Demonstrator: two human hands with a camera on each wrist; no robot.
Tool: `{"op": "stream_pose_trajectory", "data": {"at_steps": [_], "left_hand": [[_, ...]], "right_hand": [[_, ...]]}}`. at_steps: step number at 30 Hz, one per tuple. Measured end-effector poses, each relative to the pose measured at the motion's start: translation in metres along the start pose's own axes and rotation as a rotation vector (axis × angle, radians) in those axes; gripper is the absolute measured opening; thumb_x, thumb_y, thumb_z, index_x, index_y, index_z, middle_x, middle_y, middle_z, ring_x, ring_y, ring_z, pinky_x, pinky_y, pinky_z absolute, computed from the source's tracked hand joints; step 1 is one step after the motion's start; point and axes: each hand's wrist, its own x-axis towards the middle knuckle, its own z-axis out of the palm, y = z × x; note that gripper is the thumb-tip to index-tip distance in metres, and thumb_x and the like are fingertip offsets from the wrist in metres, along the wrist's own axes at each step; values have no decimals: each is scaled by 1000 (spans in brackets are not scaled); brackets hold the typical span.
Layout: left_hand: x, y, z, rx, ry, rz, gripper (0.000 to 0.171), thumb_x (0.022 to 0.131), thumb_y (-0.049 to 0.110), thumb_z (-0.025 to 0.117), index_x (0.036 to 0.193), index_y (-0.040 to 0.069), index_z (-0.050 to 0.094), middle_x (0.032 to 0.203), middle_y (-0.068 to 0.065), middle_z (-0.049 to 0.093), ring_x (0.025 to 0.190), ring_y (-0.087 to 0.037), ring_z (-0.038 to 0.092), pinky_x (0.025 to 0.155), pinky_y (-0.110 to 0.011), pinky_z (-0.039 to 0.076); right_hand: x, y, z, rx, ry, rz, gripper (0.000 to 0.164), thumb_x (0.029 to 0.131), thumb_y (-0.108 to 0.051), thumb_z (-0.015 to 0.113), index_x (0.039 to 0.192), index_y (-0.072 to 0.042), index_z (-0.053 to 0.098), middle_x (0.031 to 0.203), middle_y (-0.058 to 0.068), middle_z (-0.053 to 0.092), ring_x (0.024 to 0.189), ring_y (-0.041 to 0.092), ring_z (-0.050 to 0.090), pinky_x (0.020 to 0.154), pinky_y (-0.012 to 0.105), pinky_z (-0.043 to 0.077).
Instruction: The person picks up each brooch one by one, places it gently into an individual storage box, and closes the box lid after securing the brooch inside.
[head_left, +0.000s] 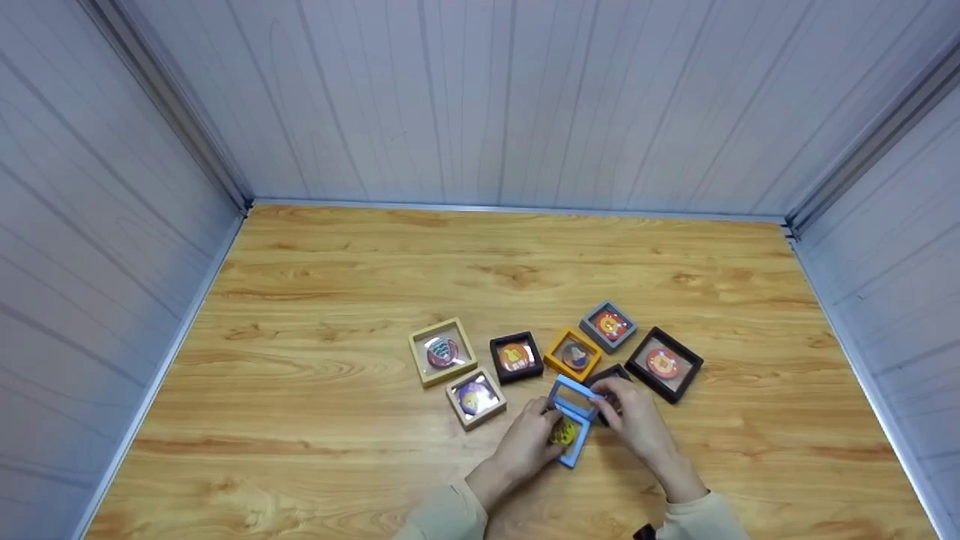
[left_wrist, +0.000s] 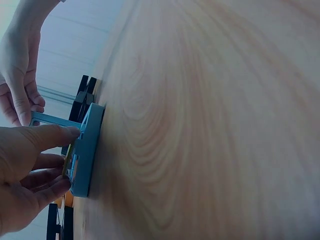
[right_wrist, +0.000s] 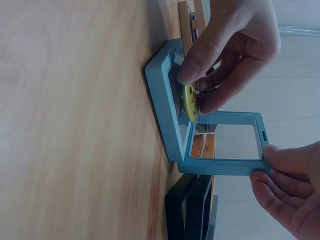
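A light blue hinged display frame [right_wrist: 159,95] lies unfolded on the table, one half flat and the other half [right_wrist: 220,167] raised. My left hand [head_left: 527,441] pinches a yellow round badge [right_wrist: 189,102] with dark spots between thumb and fingers, over the flat half. Whether the badge touches the film is unclear. At the raised half's outer edge, my right hand [head_left: 637,420] grips with thumb and fingers. Partly hidden behind that hand is a dark frame [head_left: 616,373]. In the left wrist view, the blue frame [left_wrist: 86,165] stands beyond my left fingers.
Several closed display frames with round badges lie around: pale yellow [head_left: 416,360], beige [head_left: 459,411], black [head_left: 495,361], orange [head_left: 553,350], grey [head_left: 589,330] and a larger dark one [head_left: 667,394]. Panel walls [head_left: 465,105] border the wooden table [head_left: 337,285].
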Motion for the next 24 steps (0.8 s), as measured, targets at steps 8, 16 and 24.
{"op": "stream_pose_trajectory", "data": {"at_steps": [8,16,24], "left_hand": [[1,-1,3,29,-7,4,34,70,16,72,99,0,63,98,-4,51,87,-12,47,73,-20,43],[1,-1,3,94,-16,19,34,72,20,71,99,1,63,99,-4,52,87,-13,46,73,-21,42],[-2,-2,3,41,4,11,41,69,27,73,101,3,63,98,-1,51,88,-12,45,76,-20,40]], "right_hand": [[0,0,0,3,8,-2,10,74,1,67,82,-4,63,79,4,62,66,10,57,56,22,49],[-1,1,1,1,17,-6,11,74,1,68,82,-4,63,79,3,62,66,10,56,56,22,48],[-3,2,2,22,28,-11,11,74,2,67,81,-4,62,77,2,61,65,10,56,55,23,48]]}}
